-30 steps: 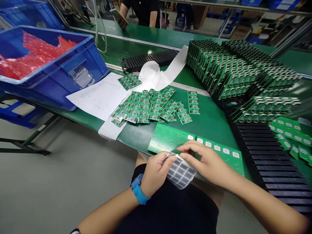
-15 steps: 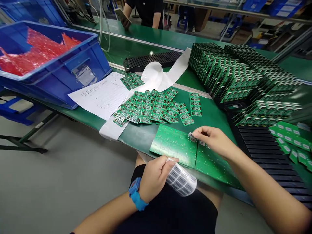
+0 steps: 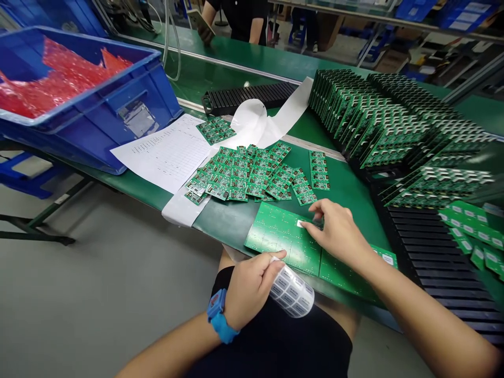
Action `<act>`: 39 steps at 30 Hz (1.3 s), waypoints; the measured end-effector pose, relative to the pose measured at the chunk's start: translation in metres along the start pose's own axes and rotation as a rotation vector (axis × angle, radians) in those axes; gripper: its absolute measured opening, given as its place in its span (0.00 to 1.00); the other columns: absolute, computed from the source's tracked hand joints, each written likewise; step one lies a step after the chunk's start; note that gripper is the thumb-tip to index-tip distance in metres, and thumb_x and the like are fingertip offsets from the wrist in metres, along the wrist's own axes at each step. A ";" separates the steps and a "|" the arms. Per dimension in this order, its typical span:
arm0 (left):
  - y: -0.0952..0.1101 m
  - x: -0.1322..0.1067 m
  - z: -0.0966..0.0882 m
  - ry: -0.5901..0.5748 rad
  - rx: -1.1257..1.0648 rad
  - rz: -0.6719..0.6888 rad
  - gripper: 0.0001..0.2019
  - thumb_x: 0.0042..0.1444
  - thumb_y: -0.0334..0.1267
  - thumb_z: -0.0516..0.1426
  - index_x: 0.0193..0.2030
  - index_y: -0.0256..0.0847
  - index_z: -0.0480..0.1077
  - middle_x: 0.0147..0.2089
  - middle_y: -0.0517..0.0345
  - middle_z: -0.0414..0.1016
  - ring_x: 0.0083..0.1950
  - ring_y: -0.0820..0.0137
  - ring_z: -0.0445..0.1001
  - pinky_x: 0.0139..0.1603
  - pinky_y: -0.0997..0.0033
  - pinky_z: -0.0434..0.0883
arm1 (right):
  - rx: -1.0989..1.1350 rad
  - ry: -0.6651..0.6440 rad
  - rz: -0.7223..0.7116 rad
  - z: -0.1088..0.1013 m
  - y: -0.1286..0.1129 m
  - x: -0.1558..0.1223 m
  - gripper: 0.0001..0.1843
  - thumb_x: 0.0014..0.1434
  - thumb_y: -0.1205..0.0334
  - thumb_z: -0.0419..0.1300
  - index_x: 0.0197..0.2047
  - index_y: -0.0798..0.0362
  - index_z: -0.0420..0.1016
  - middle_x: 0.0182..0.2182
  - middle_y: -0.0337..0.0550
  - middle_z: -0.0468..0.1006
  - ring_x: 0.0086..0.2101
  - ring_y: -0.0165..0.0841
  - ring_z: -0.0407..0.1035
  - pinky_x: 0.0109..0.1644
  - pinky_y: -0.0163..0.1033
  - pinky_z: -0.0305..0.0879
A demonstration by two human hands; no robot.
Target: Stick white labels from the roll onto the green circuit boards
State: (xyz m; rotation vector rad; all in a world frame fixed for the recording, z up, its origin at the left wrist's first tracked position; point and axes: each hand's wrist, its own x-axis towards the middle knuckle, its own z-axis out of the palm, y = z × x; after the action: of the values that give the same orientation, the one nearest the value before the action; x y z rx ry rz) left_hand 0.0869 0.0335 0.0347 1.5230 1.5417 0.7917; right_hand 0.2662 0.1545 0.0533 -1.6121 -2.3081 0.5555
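Observation:
My left hand (image 3: 250,286), with a blue watch on its wrist, is closed on a curled sheet of labels (image 3: 293,294) at the table's front edge. The sheet carries rows of small grey printed stickers. My right hand (image 3: 338,231) is over a flat green circuit board panel (image 3: 271,228). Its thumb tip touches a small white label (image 3: 300,223) lying on that panel, while the index finger is lifted apart from the thumb. A second green panel (image 3: 334,270) lies against the first on the right, partly covered by my right forearm; white labels show at its far end.
Several small circuit boards (image 3: 240,173) lie heaped behind the panels. Racks of upright boards (image 3: 378,121) stand at right, beside labelled boards (image 3: 472,226). A blue bin (image 3: 153,89) with red plastic, a printed paper sheet (image 3: 161,157) and a person (image 3: 240,21) holding a phone are beyond.
My right hand has moved slightly left and its thumb and index finger have parted. The label once pinched between them now lies on the left panel. My left hand stays on the sheet.

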 end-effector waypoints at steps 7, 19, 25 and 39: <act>0.001 0.000 0.000 0.005 -0.003 -0.010 0.13 0.63 0.41 0.47 0.39 0.43 0.73 0.49 0.62 0.76 0.41 0.69 0.76 0.38 0.75 0.68 | 0.498 -0.285 -0.017 0.012 -0.010 0.025 0.12 0.54 0.66 0.52 0.43 0.52 0.58 0.27 0.36 0.68 0.28 0.29 0.65 0.34 0.37 0.63; -0.005 0.002 0.005 0.152 -0.160 -0.071 0.18 0.63 0.43 0.46 0.25 0.39 0.67 0.33 0.58 0.80 0.22 0.76 0.66 0.25 0.76 0.61 | 0.256 0.106 -0.239 0.006 -0.026 -0.024 0.07 0.58 0.64 0.52 0.41 0.51 0.67 0.50 0.51 0.64 0.45 0.37 0.64 0.46 0.45 0.63; -0.010 -0.002 0.005 0.243 -0.225 0.011 0.16 0.63 0.40 0.47 0.29 0.38 0.70 0.33 0.56 0.78 0.27 0.74 0.71 0.28 0.76 0.64 | 0.502 -0.390 0.005 -0.011 -0.048 -0.061 0.06 0.54 0.57 0.60 0.33 0.50 0.70 0.30 0.39 0.72 0.32 0.30 0.67 0.36 0.37 0.64; -0.010 -0.003 0.003 0.249 -0.247 -0.006 0.08 0.55 0.37 0.56 0.31 0.40 0.76 0.27 0.59 0.77 0.29 0.71 0.74 0.31 0.76 0.69 | 0.376 -0.276 -0.066 -0.002 -0.044 -0.070 0.19 0.56 0.59 0.58 0.52 0.47 0.65 0.33 0.40 0.74 0.33 0.32 0.69 0.39 0.39 0.66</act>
State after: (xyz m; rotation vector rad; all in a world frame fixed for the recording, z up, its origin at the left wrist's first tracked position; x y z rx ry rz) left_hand 0.0841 0.0295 0.0247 1.2754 1.5575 1.1581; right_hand 0.2548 0.0756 0.0748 -1.3456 -2.2500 1.1796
